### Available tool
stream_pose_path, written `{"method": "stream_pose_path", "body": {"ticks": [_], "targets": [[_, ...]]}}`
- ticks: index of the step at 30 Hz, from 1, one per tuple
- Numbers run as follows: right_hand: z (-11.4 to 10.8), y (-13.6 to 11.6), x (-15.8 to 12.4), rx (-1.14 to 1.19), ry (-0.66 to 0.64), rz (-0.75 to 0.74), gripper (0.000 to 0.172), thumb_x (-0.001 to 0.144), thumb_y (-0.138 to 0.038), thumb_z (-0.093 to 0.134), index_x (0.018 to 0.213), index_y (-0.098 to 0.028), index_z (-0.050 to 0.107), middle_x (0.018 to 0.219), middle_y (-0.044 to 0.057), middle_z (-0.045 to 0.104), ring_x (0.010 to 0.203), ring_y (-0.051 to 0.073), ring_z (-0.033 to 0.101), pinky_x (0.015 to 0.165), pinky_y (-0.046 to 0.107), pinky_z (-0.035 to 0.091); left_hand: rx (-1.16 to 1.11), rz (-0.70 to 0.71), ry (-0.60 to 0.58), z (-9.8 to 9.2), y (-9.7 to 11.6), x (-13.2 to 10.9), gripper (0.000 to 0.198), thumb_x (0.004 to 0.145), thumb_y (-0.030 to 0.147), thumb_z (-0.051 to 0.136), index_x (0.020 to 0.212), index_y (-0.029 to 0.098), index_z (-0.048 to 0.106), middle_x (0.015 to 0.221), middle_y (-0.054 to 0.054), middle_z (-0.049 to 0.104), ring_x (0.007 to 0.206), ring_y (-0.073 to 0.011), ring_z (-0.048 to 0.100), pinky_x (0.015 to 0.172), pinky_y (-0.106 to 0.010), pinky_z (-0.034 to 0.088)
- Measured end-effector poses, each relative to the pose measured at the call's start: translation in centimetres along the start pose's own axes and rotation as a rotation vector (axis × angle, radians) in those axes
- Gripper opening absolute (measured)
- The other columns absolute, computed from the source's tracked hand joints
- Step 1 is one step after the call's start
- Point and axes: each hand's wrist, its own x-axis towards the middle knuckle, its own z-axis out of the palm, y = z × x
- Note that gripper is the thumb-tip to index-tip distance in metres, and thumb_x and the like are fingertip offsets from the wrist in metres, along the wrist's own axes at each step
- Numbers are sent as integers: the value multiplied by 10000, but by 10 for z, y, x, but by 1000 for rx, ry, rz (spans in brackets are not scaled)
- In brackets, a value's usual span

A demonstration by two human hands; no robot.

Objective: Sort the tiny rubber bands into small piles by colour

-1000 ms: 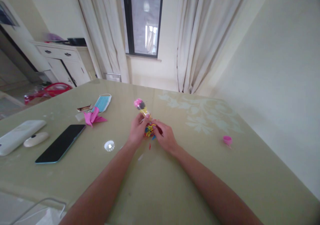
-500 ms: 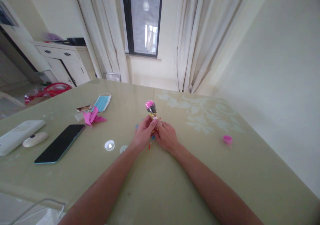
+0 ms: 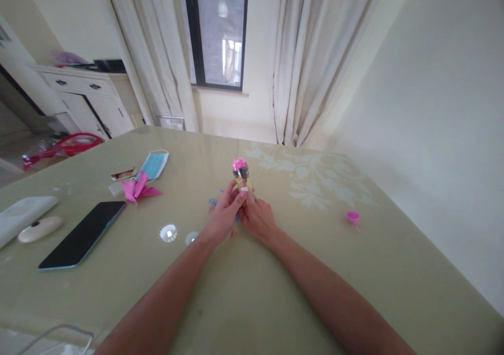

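Both hands meet near the middle of the table. Between them stands a small, clear, round-topped container (image 3: 240, 168), pink at the top with black and yellow below. My left hand (image 3: 224, 208) is closed on its lower part, thumb pressed against a whitish patch. From the other side, my right hand (image 3: 258, 216) wraps its fingers round the base, which the hands mostly hide. Small blue pieces (image 3: 213, 202) lie just left of the hands, and a tiny red piece (image 3: 232, 233) is below them; their kind is too small to make out.
A pink funnel-like cup (image 3: 353, 218) lies to the right. On the left are a phone (image 3: 84, 234), a pink folded paper crane (image 3: 138, 188), a blue face mask (image 3: 155, 165), a white oval object (image 3: 40, 229) and a long white case (image 3: 25, 213).
The container stands more upright between my hands and has turned slightly. My head view has shifted a little, so the table things appear farther left.
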Motion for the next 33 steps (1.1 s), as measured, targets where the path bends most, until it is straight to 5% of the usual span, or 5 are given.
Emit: {"method": "stream_pose_path", "body": {"ticks": [8, 17, 27, 33], "targets": [[-3, -4, -3, 4, -23, -83, 703, 1057, -285, 424, 1715, -272, 175, 1416, 129, 691, 1050, 275, 759, 875, 371, 599, -46, 50, 136, -9, 8, 7, 600, 784, 564, 836, 1269, 316, 583, 1214, -59, 774, 1036, -220, 757, 881, -368, 616], [0, -2, -1, -8, -17, 6, 671, 1041, -347, 489, 1665, -179, 308, 1389, 179, 701, 1025, 307, 762, 874, 376, 578, -8, 1, 2, -4, 4, 2, 634, 805, 519, 834, 1354, 292, 613, 1180, -63, 783, 1118, -234, 736, 963, -361, 588], [-4, -4, -5, -34, 41, -127, 646, 1048, -305, 460, 1674, -237, 320, 1308, 134, 727, 1044, 287, 729, 901, 368, 561, -107, 15, 157, -7, 6, 9, 582, 798, 533, 830, 1278, 305, 594, 1208, -58, 777, 1018, -222, 760, 872, -364, 621], [0, -5, -4, -42, 31, -65, 663, 1029, -340, 495, 1657, -206, 330, 1414, 173, 671, 1059, 284, 736, 924, 367, 562, -81, 23, 76, -7, 0, 6, 630, 831, 532, 822, 1364, 282, 600, 1197, -65, 786, 1097, -232, 745, 983, -384, 585]]}}
